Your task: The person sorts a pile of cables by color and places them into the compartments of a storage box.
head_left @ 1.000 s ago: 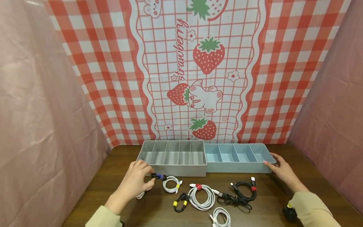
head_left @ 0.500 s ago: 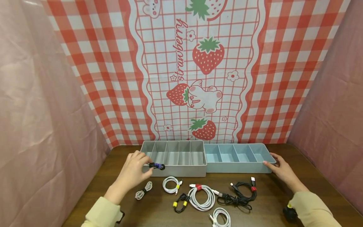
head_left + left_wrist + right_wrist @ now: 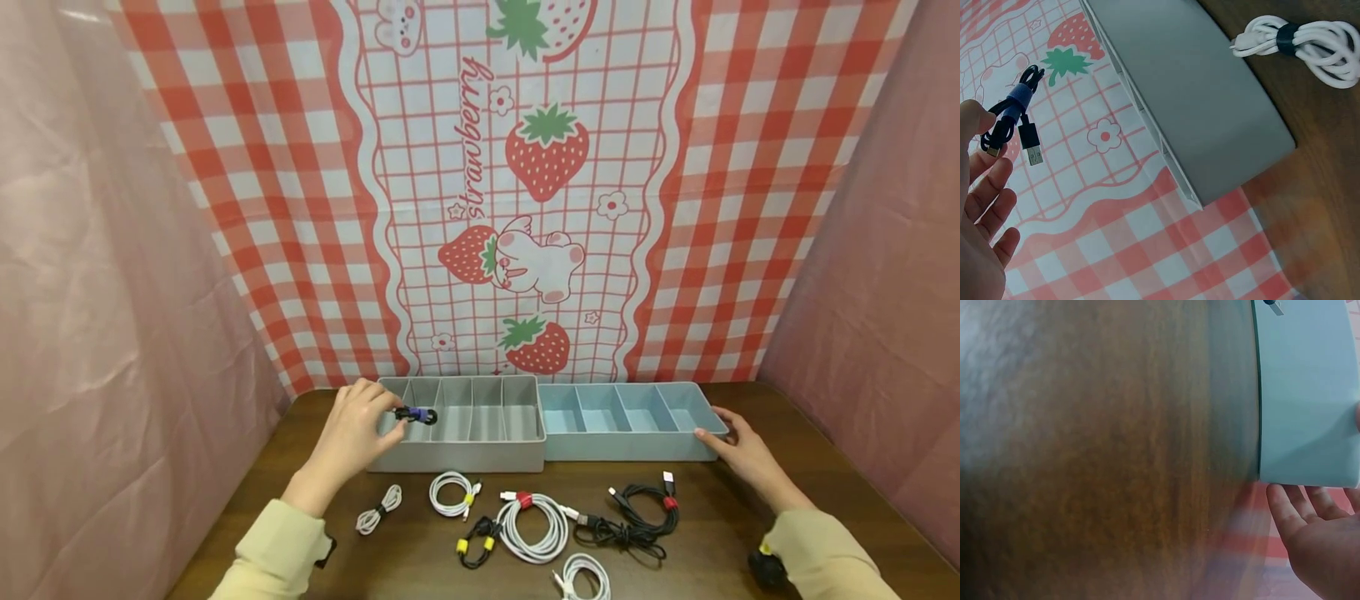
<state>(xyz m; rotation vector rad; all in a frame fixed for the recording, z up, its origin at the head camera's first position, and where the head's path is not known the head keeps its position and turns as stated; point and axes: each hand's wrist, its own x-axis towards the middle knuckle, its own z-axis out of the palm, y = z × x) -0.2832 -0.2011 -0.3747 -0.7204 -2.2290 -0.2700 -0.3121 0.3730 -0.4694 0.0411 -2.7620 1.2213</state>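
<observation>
Pinched between the thumb and fingers of my left hand [image 3: 354, 427] is a bundled black USB cable [image 3: 1019, 99], wrapped with a blue strap. In the head view it overlaps the left compartments of the grey divided box [image 3: 461, 457], above the front rim. My right hand [image 3: 744, 447] holds the right end of the light blue divided box [image 3: 630, 447], thumb at the front rim corner. The right wrist view shows its fingers against that box's end wall [image 3: 1310, 425]. Both boxes stand side by side, and no cables show in their compartments.
In front of the boxes lie white bundled cables [image 3: 378, 510], a white coil with a yellow tie [image 3: 450, 495], a larger white coil with a red tie [image 3: 531, 533], a short black cable [image 3: 474, 550] and black cables at right [image 3: 628, 533]. A patterned cloth hangs behind.
My left hand has lifted the black USB cable from the table in front of the grey box to above its left compartments. The right hand has stayed at the blue box.
</observation>
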